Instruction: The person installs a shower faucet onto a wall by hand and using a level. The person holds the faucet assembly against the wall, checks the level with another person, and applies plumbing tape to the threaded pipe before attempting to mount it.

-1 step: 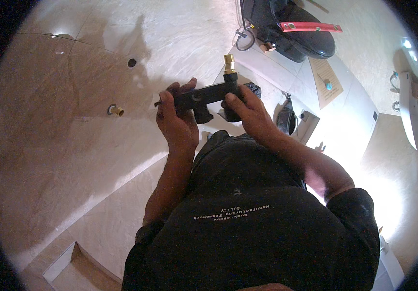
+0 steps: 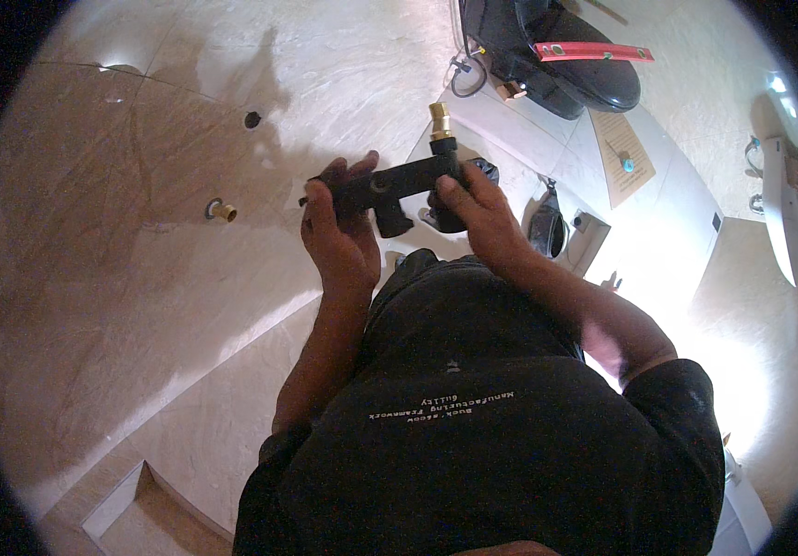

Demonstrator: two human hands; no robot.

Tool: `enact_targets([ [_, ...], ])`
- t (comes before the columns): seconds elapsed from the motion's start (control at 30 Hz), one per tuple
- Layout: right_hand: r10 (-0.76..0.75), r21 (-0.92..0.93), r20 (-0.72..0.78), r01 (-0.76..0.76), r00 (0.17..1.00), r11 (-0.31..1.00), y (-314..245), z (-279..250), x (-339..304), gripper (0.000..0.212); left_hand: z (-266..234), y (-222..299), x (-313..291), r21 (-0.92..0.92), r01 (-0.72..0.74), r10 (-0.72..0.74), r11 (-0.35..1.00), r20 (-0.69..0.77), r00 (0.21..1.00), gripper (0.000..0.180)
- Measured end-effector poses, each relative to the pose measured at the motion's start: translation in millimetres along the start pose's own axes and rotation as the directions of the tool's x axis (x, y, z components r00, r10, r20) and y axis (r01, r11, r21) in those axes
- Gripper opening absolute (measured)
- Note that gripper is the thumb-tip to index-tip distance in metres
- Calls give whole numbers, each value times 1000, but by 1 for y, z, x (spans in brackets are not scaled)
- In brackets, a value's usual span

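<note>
A black mixer tap (image 2: 408,176) is held up in front of the tiled wall, a bare brass fitting (image 2: 439,120) sticking out from its right end. Around the tap's left end, the fingers of my left hand (image 2: 343,236) are closed. My right hand (image 2: 487,213) grips the right end, thumb on the near face and its other fingers mostly hidden behind. To the left, a brass pipe fitting (image 2: 223,211) projects from the wall, apart from the tap. Above it is a dark round hole (image 2: 251,120) in the tile.
A black toilet (image 2: 593,79) stands at the far right with a red spirit level (image 2: 593,52) across it. On the floor lie a black bag (image 2: 545,222) and a brown sheet (image 2: 623,153) with a small blue item. A white washbasin (image 2: 775,195) is at right; a recessed niche (image 2: 125,496) sits lower left.
The mixer tap has shifted very slightly to the right, with both hands still on it. Everything else looks the same.
</note>
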State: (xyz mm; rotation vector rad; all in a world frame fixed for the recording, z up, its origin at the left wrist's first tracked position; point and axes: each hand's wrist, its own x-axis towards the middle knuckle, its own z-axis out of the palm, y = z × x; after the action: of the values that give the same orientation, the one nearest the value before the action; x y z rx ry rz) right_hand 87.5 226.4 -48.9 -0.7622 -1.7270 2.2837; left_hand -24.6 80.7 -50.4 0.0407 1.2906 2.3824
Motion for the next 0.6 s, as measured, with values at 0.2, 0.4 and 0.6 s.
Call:
enact_targets([
  [0.2,-38,119,-41,43,998,992,2,-15,-5,32,-15,17,-25,-229,198,-139,953,250,958,74],
  [0.4,-32,196,-9,33,999,980,-7,-14,-13,40,-15,33,-38,-12,202,-187,979,325,927,67],
  [0.6,-101,258,47,86,994,962,1,-21,-11,43,-13,32,-43,-28,155,-137,988,322,937,52],
])
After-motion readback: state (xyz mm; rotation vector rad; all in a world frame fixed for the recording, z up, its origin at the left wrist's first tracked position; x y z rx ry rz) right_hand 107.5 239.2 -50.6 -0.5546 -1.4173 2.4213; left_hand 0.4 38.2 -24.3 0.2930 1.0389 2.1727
